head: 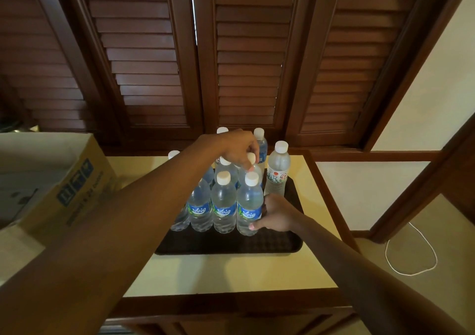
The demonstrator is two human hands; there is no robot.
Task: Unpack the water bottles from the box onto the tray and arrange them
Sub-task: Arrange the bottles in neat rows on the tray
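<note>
Several clear water bottles with white caps and blue labels stand upright in rows on a dark brown tray. My left hand reaches over them and pinches the white cap of a middle-row bottle. My right hand grips the lower side of the front right bottle. A taller bottle with a white, red and green label stands at the tray's right side. The cardboard box sits open at the left; its inside is hidden.
The tray lies on a cream table with a dark wooden rim. Brown louvred shutters rise close behind it. A white cord lies on the floor at the right.
</note>
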